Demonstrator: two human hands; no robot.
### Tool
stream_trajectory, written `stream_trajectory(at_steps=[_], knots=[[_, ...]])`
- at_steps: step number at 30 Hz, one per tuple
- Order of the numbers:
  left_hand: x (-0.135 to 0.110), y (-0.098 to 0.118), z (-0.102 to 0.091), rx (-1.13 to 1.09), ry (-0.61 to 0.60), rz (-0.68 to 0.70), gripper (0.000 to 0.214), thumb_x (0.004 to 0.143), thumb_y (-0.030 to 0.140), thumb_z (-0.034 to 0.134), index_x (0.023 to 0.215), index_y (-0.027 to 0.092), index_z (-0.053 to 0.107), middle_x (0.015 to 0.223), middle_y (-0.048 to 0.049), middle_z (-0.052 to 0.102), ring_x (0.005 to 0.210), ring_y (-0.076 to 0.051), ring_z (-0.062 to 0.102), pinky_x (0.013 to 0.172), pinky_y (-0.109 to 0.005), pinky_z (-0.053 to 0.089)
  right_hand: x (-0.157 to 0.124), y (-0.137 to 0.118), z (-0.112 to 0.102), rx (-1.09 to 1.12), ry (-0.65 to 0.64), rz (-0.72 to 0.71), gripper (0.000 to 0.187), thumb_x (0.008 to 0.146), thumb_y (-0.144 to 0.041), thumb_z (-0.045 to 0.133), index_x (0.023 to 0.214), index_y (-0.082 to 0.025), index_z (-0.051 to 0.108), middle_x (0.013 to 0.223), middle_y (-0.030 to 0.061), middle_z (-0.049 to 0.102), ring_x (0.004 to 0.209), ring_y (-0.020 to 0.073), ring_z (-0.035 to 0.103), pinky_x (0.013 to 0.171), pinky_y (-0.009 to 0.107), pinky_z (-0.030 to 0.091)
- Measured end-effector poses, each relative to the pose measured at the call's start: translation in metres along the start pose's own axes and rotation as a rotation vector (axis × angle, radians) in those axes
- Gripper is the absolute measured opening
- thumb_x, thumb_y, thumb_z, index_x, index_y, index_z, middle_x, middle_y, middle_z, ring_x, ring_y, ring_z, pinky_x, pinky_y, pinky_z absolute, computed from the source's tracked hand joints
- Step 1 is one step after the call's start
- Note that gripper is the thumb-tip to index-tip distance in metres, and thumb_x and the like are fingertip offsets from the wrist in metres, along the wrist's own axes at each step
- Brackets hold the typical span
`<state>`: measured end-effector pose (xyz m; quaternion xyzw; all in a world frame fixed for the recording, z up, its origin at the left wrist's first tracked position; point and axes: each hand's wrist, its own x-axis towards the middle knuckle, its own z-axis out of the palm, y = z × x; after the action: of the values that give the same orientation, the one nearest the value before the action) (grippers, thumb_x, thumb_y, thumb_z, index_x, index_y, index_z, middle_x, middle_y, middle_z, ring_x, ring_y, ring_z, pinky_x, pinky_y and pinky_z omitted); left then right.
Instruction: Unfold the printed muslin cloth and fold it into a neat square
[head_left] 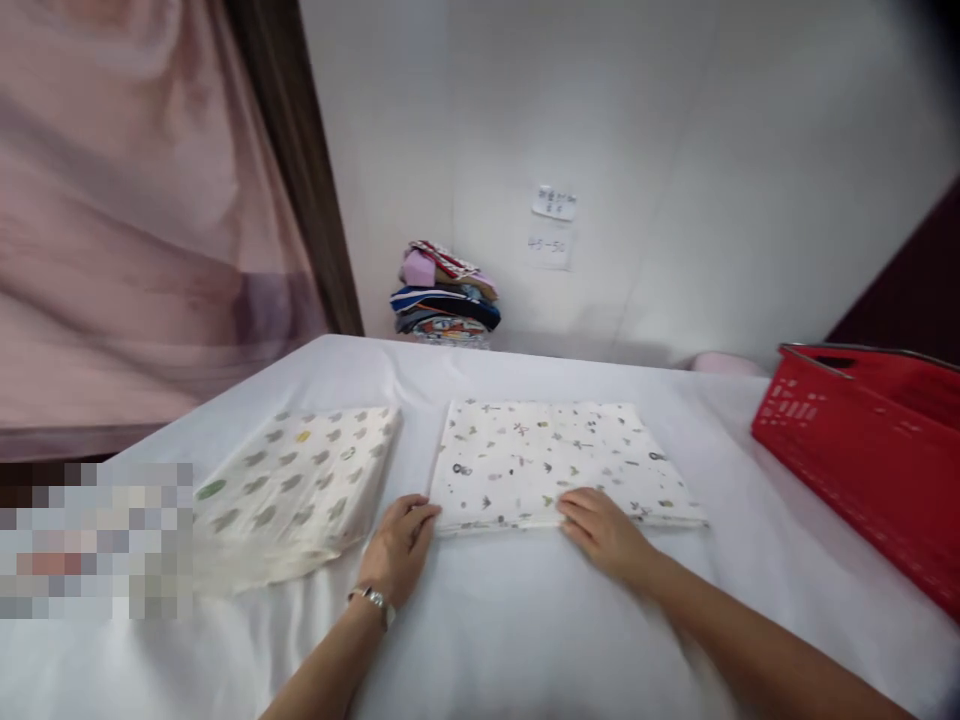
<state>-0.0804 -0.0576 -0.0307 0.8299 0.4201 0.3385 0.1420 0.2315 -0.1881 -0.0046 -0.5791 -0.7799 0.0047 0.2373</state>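
A white folded cloth [540, 460] with small printed motifs lies flat on the white-covered table. At its near left corner is my left hand [401, 550], with a silver bracelet on the wrist and the thumb and fingers closed on the corner. My right hand [607, 535] grips the near edge right of the middle, its fingers on top and the thumb low against the edge. To the left lies a second folded cloth [307, 465], cream with grey leaf-like prints, apart from the first and near my left hand.
A red plastic basket [862, 450] stands on the table at the right. Beyond the far edge is a stack of folded clothes [448, 295] by the pale wall, where paper notes [553, 203] hang. A pink curtain [127, 220] hangs at the left, above a pixelated patch.
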Motion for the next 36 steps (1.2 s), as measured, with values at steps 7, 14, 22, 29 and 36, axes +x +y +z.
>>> stream_trajectory(at_steps=[7, 14, 22, 29, 36], knots=[[0.008, -0.004, 0.001, 0.019, -0.062, -0.05, 0.031, 0.08, 0.042, 0.042, 0.087, 0.025, 0.067, 0.1, -0.0019, 0.06, 0.088, -0.017, 0.061, 0.076, -0.027, 0.052, -0.13, 0.096, -0.072, -0.117, 0.23, 0.572, 0.03, 0.085, -0.034, 0.045, 0.099, -0.02, 0.067, 0.114, 0.0097, 0.06, 0.107, 0.0249, 0.053, 0.096, 0.043, 0.039], [0.012, -0.002, -0.001, 0.044, -0.113, -0.086, 0.034, 0.076, 0.045, 0.043, 0.089, 0.025, 0.067, 0.101, -0.003, 0.06, 0.084, -0.019, 0.061, 0.078, -0.031, 0.051, -0.136, 0.109, -0.089, 0.202, 0.312, 1.116, 0.026, 0.08, -0.034, 0.048, 0.089, -0.018, 0.065, 0.084, 0.0047, 0.068, 0.079, 0.0185, 0.062, 0.065, 0.027, 0.049], [0.013, 0.003, -0.003, 0.019, -0.113, -0.116, 0.036, 0.076, 0.046, 0.041, 0.087, 0.023, 0.067, 0.101, -0.005, 0.059, 0.089, -0.021, 0.06, 0.079, -0.034, 0.05, -0.102, 0.108, -0.09, 0.332, 0.068, 1.287, 0.029, 0.08, -0.039, 0.052, 0.062, -0.016, 0.053, 0.054, 0.0004, 0.057, 0.043, 0.0085, 0.049, 0.041, 0.019, 0.035], [0.007, 0.001, -0.003, 0.126, -0.096, 0.011, 0.036, 0.077, 0.045, 0.043, 0.092, 0.022, 0.066, 0.11, -0.0071, 0.057, 0.094, -0.021, 0.058, 0.086, -0.035, 0.048, -0.089, 0.102, -0.097, 0.212, -0.045, 1.245, 0.029, 0.075, -0.035, 0.058, 0.054, -0.016, 0.052, 0.043, -0.0025, 0.047, 0.044, 0.0095, 0.044, 0.045, 0.022, 0.03], [0.008, 0.012, -0.014, 0.42, -0.091, 0.436, 0.039, 0.071, 0.018, 0.047, 0.107, 0.024, 0.06, 0.131, -0.0057, 0.049, 0.122, -0.027, 0.041, 0.093, -0.043, 0.039, -0.079, 0.101, -0.095, 0.208, -0.037, 1.202, 0.02, 0.067, -0.03, 0.062, 0.055, -0.017, 0.052, 0.048, -0.0007, 0.051, 0.053, 0.0141, 0.05, 0.048, 0.024, 0.03]])
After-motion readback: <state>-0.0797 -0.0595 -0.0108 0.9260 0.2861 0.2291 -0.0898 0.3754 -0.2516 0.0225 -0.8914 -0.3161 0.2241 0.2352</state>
